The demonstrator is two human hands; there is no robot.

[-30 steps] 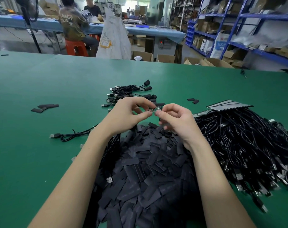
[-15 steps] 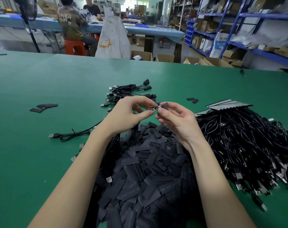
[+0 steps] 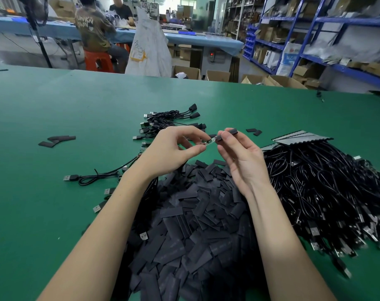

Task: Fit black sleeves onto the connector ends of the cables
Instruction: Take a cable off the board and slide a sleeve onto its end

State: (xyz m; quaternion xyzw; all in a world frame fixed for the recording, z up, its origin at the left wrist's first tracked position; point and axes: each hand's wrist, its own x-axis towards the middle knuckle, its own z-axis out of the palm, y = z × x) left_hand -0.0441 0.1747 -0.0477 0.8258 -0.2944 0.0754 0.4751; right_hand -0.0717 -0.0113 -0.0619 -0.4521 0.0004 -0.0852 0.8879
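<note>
On the green felt-topped counter [image 3: 54,109], a small green circuit-board connector end [image 3: 209,141] is pinched in the left hand [image 3: 171,152], its black cable trailing down behind the wrist. Just to its right, a short black tubular sleeve [image 3: 219,138] is pinched at the fingertips of the right hand [image 3: 241,157], its mouth meeting the board's tip. For a clean fit, board and sleeve mouth should be kept in line and the sleeve slid on straight without buckling. Counted: one loose heap of flat black sleeves [image 3: 195,224], far too many to count; one uncounted mass of black cables [image 3: 326,192] at right; a small bundle of finished cables [image 3: 169,120] beyond.
</note>
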